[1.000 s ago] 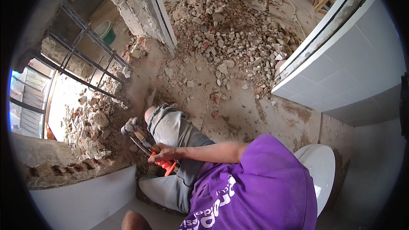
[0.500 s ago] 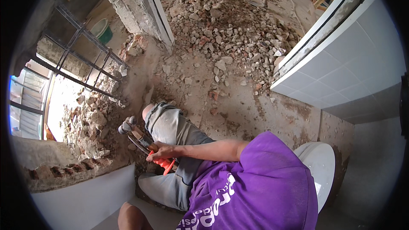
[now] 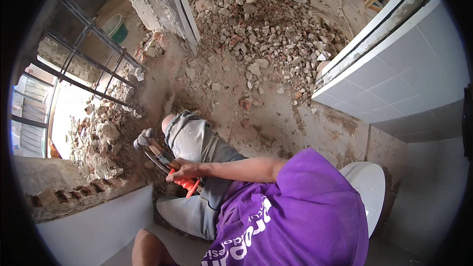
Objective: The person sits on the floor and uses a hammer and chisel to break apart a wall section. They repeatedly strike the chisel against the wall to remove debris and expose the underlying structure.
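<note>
My right hand (image 3: 185, 170) is closed at knee height, gripping a hammer (image 3: 144, 138) together with a chisel that has an orange hand guard (image 3: 188, 185). The hammer's grey head points away to the left, toward the broken wall. Beside its handle runs a thin dark metal rod, apparently the chisel's shaft. Both tools lie close against my bent legs in grey trousers (image 3: 197, 143). Of my left arm only the bent part near the elbow (image 3: 148, 249) shows at the lower edge; my left hand is out of the picture.
A broken masonry wall (image 3: 101, 140) with bare steel bars (image 3: 81, 44) stands at left. A large rubble heap (image 3: 266, 24) covers the floor ahead. A tiled wall (image 3: 394, 64) rises at right, a white round lid (image 3: 367, 187) behind me. A green bucket (image 3: 116, 30) sits far left.
The view has shifted slightly. My right hand keeps its grip on the hammer and chisel, and both have moved a little to the left in the picture.
</note>
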### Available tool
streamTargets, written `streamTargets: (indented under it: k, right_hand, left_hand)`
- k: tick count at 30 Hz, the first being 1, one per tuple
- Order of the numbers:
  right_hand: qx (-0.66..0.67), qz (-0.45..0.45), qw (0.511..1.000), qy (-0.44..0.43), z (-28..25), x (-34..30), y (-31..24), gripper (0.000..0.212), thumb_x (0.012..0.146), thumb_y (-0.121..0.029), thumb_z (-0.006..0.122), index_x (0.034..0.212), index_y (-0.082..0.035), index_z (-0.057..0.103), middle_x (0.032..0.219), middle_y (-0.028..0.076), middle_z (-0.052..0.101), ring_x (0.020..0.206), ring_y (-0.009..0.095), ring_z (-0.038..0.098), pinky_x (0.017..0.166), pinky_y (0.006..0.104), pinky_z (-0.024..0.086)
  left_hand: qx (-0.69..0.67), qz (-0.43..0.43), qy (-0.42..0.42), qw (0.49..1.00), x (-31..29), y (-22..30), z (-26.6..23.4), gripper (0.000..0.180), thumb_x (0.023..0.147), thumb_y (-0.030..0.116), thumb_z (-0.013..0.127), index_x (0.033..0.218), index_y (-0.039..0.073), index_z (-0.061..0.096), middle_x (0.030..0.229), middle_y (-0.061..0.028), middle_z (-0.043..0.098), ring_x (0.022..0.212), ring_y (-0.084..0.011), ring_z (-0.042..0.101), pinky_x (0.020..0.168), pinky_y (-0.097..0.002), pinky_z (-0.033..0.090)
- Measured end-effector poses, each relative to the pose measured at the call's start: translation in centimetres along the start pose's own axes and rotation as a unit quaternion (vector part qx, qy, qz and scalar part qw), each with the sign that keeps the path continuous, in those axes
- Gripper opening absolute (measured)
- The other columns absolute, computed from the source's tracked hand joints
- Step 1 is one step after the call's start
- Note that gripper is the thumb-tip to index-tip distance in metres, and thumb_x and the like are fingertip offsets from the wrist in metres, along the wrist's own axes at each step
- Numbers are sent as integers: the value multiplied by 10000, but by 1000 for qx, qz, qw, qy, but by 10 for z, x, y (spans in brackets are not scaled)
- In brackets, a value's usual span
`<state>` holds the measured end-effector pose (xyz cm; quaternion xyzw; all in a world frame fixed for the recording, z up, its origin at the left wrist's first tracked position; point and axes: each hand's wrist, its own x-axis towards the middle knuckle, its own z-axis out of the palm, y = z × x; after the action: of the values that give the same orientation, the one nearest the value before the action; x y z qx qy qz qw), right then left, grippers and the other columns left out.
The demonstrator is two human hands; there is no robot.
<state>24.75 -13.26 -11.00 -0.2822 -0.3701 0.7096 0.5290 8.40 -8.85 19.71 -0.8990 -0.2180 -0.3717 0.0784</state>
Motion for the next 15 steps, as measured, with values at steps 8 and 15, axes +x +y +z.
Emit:
streamTargets:
  k: [8, 15]
  right_hand:
    - [19, 28, 999, -9, -4, 3, 6, 262, 834, -230, 655, 681, -83, 502, 580, -24, 494, 494, 63, 460, 445, 240, 388]
    - [0, 32, 999, -6, -1, 3, 2, 267, 808, -250, 668, 663, -64, 542, 568, -6, 519, 492, 72, 479, 442, 244, 400]
  left_hand:
    - [1, 2, 12, 1000, -1, -5, 0, 346, 859, 197, 531, 1109, -41, 534, 1116, -175, 578, 1060, -282, 555, 908, -391, 453]
    - [2, 5, 20, 1000, -7, -11, -5, 337, 873, 195, 504, 1107, -47, 526, 1126, -177, 567, 1072, -279, 545, 914, -392, 450]
